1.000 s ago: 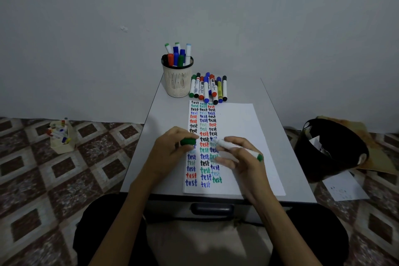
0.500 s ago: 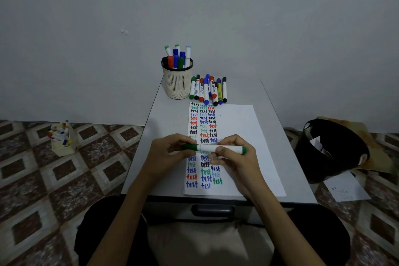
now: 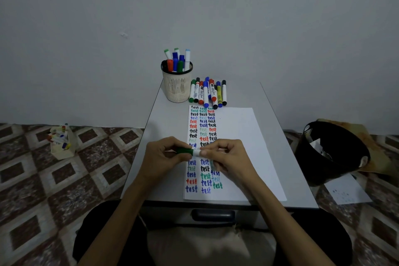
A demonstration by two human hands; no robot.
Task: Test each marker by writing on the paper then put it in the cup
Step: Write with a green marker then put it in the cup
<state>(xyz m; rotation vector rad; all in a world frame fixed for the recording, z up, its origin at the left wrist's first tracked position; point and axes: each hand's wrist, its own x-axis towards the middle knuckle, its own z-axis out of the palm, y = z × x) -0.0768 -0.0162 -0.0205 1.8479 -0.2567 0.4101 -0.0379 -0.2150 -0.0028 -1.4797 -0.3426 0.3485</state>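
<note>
While the left hand (image 3: pixel 160 157) grips the green cap (image 3: pixel 184 150) and the right hand (image 3: pixel 226 157) pinches the white barrel of the green marker (image 3: pixel 197 152), both hover above the white paper (image 3: pixel 237 136), near of the beige mesh cup (image 3: pixel 177 88).

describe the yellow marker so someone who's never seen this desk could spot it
Start at the pale mesh cup at the far end of the grey desk; a row of markers lies just right of it, beyond the paper. Second from the row's right end is the yellow marker: the only yellow barrel among white ones, with blue ends.
</note>
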